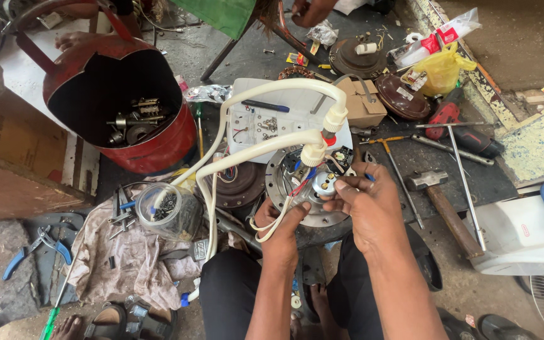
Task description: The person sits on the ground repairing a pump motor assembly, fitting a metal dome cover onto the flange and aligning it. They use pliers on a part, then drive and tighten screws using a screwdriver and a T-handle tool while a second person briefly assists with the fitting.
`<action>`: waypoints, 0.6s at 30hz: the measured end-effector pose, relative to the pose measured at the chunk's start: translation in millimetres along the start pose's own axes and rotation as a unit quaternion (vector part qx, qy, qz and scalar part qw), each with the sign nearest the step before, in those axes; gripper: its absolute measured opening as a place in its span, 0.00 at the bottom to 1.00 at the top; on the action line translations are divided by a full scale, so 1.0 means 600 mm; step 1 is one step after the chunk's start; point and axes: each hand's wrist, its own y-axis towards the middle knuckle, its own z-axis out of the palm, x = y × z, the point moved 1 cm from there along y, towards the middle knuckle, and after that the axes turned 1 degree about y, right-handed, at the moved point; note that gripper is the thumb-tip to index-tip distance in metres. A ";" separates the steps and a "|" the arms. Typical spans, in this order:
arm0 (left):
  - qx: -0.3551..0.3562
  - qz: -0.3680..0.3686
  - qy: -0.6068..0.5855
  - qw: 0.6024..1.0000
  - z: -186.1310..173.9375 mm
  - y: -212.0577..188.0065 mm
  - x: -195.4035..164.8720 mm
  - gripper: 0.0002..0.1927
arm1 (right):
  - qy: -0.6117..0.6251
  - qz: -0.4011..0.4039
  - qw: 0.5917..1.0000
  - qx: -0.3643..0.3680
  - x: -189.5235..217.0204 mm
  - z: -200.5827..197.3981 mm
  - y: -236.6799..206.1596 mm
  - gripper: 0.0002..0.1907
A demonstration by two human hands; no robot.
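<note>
Nearest the camera, the person's knees in black trousers are seen, w/ both forearms reaching fwd between them. The left hand [283, 228] is curled partly shut under the near rim of a round grey motor plate [284, 189]; white wires [266, 225] are looped across its fingers, so the plate appears steadied from below. The right hand [365, 203] is closed to a pinch: thumb and fingertips are pressed on a small silver cylindrical part [323, 183] at the plate's centre, w/ red, blue and black leads beside it. Whether the part is fully gripped or only touched can't be told.

Just left of the plate, a clear jar of small hardware [166, 209] is lying on a dirty cloth [121, 258], and blue-handled pliers [36, 245] are set further left. To the right, a hammer [439, 192] is laid on the dark mat.

Beyond the plate, two white tubes [266, 146] are curved up over a white panel [266, 116]. Further back, a red cut-open cylinder [130, 101] is filled w/ metal parts at left; a red drill [458, 126] and yellow bag [442, 69] are at right. At the top edge, another person's hand [313, 9] is partly seen.
</note>
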 end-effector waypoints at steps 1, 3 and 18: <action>-0.001 0.001 0.004 1.000 0.000 -0.001 0.001 0.14 | 0.009 0.000 1.000 -0.005 -0.004 -0.002 0.001 0.23; -0.006 -0.002 0.007 1.000 0.000 -0.003 0.002 0.14 | 0.006 0.020 1.000 -0.011 -0.009 -0.007 0.005 0.22; -0.014 0.010 -0.010 1.000 0.004 -0.003 0.018 0.16 | 0.130 0.016 0.991 0.014 -0.007 -0.045 -0.008 0.16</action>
